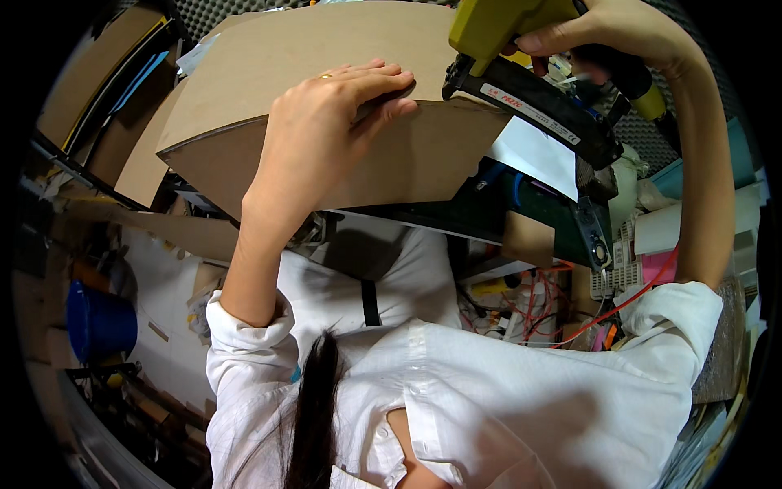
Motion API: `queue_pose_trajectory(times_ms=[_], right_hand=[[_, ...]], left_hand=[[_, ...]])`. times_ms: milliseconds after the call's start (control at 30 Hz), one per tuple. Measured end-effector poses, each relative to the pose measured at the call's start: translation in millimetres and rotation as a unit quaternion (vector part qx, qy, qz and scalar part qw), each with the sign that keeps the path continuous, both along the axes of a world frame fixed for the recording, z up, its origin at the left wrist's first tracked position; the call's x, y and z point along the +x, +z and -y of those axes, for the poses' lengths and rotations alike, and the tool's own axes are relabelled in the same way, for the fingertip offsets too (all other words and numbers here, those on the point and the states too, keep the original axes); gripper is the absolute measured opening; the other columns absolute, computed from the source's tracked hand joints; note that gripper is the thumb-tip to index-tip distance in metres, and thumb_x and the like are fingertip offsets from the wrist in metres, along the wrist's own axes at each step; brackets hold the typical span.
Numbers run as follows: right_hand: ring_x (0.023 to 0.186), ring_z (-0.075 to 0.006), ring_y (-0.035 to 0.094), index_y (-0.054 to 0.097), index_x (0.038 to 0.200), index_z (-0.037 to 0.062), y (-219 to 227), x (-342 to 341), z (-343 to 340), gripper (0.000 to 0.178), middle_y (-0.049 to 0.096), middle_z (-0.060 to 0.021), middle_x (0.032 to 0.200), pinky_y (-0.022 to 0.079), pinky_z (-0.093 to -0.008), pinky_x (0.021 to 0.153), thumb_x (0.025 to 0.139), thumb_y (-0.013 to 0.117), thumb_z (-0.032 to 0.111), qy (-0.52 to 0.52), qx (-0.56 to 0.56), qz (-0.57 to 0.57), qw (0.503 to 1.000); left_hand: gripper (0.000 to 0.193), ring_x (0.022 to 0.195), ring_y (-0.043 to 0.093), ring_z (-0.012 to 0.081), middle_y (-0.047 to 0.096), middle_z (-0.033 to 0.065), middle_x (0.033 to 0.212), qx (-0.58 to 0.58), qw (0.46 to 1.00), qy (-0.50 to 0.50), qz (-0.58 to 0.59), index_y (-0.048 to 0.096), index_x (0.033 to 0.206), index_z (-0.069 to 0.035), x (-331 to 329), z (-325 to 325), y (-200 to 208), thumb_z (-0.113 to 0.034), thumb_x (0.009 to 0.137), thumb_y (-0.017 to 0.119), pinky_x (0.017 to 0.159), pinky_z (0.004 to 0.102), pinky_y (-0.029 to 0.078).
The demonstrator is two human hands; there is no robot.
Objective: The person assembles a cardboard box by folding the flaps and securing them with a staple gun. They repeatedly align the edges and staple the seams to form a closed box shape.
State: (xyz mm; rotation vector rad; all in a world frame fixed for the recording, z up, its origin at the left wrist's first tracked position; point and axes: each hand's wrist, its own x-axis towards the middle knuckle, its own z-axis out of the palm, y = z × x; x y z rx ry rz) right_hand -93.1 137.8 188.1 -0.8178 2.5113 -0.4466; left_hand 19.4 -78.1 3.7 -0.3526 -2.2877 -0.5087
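Observation:
My right hand point(607, 37) grips a yellow-green and black nail gun point(538, 106) at the upper right. Its black nose touches or hovers just above the edge where two brown boards meet; I cannot tell which. My left hand point(318, 122) bears on that same edge, left of the nose. Its fingers lie over the large top board point(269, 61) while the thumb comes down by the front board point(391, 159), so the hand clasps the corner. The front board stands below the top one at an angle to it, and part of it is hidden behind my left forearm.
Beneath the boards lies a dark green work surface point(550, 216) with a white sheet point(538, 159) by the gun. A red hose point(631, 297) runs past my right arm. Cables tangle below. A blue bucket point(99, 322) stands at the left, under shelving with boards point(98, 61).

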Motion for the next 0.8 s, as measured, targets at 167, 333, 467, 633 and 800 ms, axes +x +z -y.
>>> queue_pose_trajectory(times_ms=[167,333,467,633,800], right_hand=[[0.054,-0.0102,0.06,0.07,0.108,-0.0021,1,-1,8,0.035,0.071,-0.0063,0.083,0.049,-0.0239,0.049,0.087,0.079,0.024,0.038,0.017,-0.011,0.999],[0.054,-0.0084,0.059,0.071,0.106,-0.0014,4,-3,7,0.034,0.071,-0.0063,0.084,0.048,-0.0226,0.048,0.087,0.079,0.025,0.073,-0.007,0.002,0.997],[0.053,-0.0081,0.058,0.071,0.109,-0.0015,3,-1,13,0.033,0.072,-0.0072,0.088,0.046,-0.022,0.047,0.087,0.08,0.021,0.069,-0.005,-0.002,0.998],[0.052,-0.0082,0.057,0.071,0.107,-0.0025,9,15,19,0.032,0.072,-0.0073,0.087,0.046,-0.0224,0.045,0.087,0.079,0.02,0.052,-0.002,0.009,0.999],[0.051,-0.0087,0.057,0.071,0.108,-0.0047,9,20,18,0.035,0.073,-0.0087,0.087,0.047,-0.0224,0.044,0.086,0.08,0.021,0.035,0.004,-0.032,0.999]], left_hand=[[0.029,0.117,0.066,0.027,0.072,0.0105,0.118,0.0,1.0,0.016,0.015,0.075,0.115,-0.012,4,0,1,-0.027,0.09,0.073,0.096,0.0349,0.052],[0.028,0.118,0.066,0.027,0.072,0.0108,0.118,0.006,1.0,0.011,0.014,0.076,0.114,-0.013,0,-1,0,-0.027,0.091,0.072,0.096,0.0352,0.053],[0.026,0.117,0.066,0.027,0.072,0.0112,0.117,0.001,1.0,0.009,0.003,0.076,0.114,-0.014,-1,0,-2,-0.026,0.091,0.072,0.094,0.0355,0.054],[0.026,0.116,0.067,0.0275,0.072,0.0108,0.117,-0.011,1.0,0.011,-0.007,0.076,0.114,-0.013,0,1,-2,-0.022,0.09,0.073,0.093,0.0356,0.054],[0.026,0.115,0.067,0.0271,0.072,0.0103,0.117,-0.011,1.0,0.008,-0.014,0.075,0.114,-0.013,-3,0,-3,-0.02,0.089,0.073,0.092,0.0358,0.054]])
